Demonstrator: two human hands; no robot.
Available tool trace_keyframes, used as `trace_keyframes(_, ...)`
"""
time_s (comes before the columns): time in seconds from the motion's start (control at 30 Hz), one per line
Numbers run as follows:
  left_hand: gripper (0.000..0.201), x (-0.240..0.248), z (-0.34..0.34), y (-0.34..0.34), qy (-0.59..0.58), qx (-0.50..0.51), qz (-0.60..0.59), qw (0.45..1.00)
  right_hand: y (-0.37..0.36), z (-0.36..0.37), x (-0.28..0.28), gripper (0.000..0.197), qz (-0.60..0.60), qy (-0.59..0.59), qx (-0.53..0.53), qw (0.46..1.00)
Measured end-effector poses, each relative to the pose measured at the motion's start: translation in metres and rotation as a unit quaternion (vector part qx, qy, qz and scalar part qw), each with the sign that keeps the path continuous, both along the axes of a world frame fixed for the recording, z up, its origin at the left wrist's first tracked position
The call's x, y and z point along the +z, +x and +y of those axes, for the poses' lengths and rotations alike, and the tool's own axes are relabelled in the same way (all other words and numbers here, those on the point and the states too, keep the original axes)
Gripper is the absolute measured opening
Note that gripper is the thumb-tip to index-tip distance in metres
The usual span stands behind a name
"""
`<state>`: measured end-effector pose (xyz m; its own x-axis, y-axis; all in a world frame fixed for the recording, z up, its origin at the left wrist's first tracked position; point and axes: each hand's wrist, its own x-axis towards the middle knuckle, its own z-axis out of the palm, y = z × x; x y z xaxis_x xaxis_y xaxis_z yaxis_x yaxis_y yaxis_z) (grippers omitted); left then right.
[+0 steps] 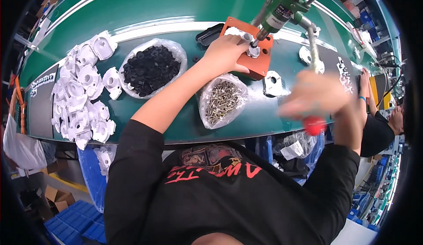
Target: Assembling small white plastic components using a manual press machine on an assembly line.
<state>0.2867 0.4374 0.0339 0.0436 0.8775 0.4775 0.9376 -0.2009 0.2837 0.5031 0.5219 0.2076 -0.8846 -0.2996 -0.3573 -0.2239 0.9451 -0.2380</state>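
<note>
My left hand [227,54] reaches over an orange fixture block [257,71], its fingers closed on a white plastic part [235,32] seated there. Beside the fingertips, the tip of a green hand press [278,13] meets a small dark piece on a round white section of the part. My right hand [317,93] is smeared by motion and wraps over the press lever [313,51], whose red ball knob [314,125] shows below the palm. Nearer me stands a clear bag of small metal pins or screws [223,102]. Left of it is a bag of black rubber-like pieces [152,70].
White plastic parts [79,86] are heaped on the left of the green bench [176,128]. Another white part [273,84] lies right of the fixture, and more [305,55] sit behind the lever. A black tray [209,35] stands behind my left wrist. A co-worker [379,130] is at the right.
</note>
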Motion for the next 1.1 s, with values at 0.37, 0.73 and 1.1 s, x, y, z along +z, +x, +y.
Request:
trace_keyframes(0.37,0.060,0.021,0.047,0.018,-0.085,0.020,-0.133,0.987,0.018,0.075,0.072,0.050,0.274,-0.529,-0.166,0.786)
trace_keyframes(0.73,0.046,0.018,0.060,-0.007,0.017,-0.023,0.054,0.998,-0.024,0.109,-0.027,0.054,0.413,-0.586,-0.553,0.424)
trace_keyframes(1.1,0.053,0.015,0.038,-0.080,0.018,0.307,-0.132,0.942,0.064,0.011,-0.230,0.051,0.314,-0.041,-0.570,0.758)
